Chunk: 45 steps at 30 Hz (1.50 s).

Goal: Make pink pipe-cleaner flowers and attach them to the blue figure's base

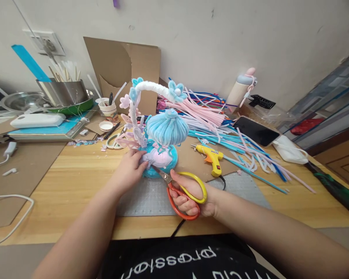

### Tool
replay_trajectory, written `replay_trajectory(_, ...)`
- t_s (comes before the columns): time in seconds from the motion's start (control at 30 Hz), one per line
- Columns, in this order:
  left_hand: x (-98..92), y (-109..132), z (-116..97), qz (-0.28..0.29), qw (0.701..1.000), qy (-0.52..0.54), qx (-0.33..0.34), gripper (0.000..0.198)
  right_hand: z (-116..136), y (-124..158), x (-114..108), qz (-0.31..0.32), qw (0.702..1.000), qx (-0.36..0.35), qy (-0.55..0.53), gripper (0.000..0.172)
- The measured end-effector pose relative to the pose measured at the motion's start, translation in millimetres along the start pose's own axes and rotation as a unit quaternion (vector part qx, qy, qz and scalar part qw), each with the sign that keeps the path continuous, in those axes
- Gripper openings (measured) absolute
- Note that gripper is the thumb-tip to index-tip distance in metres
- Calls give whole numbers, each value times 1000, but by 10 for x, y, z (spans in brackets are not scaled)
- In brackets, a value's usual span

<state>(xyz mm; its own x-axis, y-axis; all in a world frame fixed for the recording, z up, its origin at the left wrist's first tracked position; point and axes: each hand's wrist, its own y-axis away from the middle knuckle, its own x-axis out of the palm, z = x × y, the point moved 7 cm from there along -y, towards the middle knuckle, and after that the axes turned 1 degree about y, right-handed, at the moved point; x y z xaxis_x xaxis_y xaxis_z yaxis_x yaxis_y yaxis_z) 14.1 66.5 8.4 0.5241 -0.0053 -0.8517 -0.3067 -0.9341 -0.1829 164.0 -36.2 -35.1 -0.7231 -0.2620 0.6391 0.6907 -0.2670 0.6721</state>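
Observation:
A fluffy pipe-cleaner craft [162, 133] in pale blue, pink and white stands on a grey cutting mat [151, 195], with a white arched stem and blue flowers on top. My left hand [130, 168] pinches the craft's pinkish base between closed fingers. My right hand [190, 193] grips scissors [183, 186] with one yellow and one orange handle. The blades point left and their tips meet the base just beside my left fingers.
A yellow glue gun [212, 157] lies right of the craft. Behind it spreads a heap of loose pipe cleaners [220, 124], with a black phone [255, 131] beside it. A paper cup [109, 108], a steel pot [64, 91], cardboard [124, 64] and white cables [11, 217] sit to the left.

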Motion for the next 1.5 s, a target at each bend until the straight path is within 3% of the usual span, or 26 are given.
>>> replay_trajectory(0.2,10,23,-40,3,999,-31,7,44,51,-71,5,4,1000,-13,8,63)
replay_trajectory(0.47,32,52,-119,2,998,-58,11,52,124,-31,84,100,995,11,-26,67)
replay_trajectory(0.67,39,50,-138,-8,998,-59,-10,45,112,-47,-95,-4,1000,3,21,65)
replay_trajectory(0.87,54,67,-174,-23,997,-74,-20,42,128,2,-19,-29,998,13,55,61)
replay_trajectory(0.93,60,64,-185,-32,995,-87,-25,42,181,12,-80,-98,983,-26,155,57)
replay_trajectory(1.0,70,59,-203,-40,993,-106,-29,41,281,49,-156,-168,948,-72,259,51)
replay_trajectory(1.03,75,57,-214,-44,992,-117,-31,40,312,64,-182,-178,940,-79,281,49)
replay_trajectory(1.07,78,55,-225,-47,990,-128,-32,39,315,67,-198,-164,945,-68,273,50)
replay_trajectory(1.17,78,51,-241,-43,988,-146,-35,38,248,57,-169,-42,987,10,155,61)
replay_trajectory(1.23,71,48,-227,-26,990,-139,-30,42,228,51,-156,-3,992,37,121,64)
replay_trajectory(1.33,48,43,-174,7,994,-107,-9,49,257,13,-208,-75,979,-8,191,58)
replay_trajectory(1.43,31,48,-117,31,997,-70,20,56,342,19,-220,-173,935,-82,298,50)
replay_trajectory(1.5,27,55,-85,35,998,-52,29,63,374,21,-222,-186,924,-89,322,49)
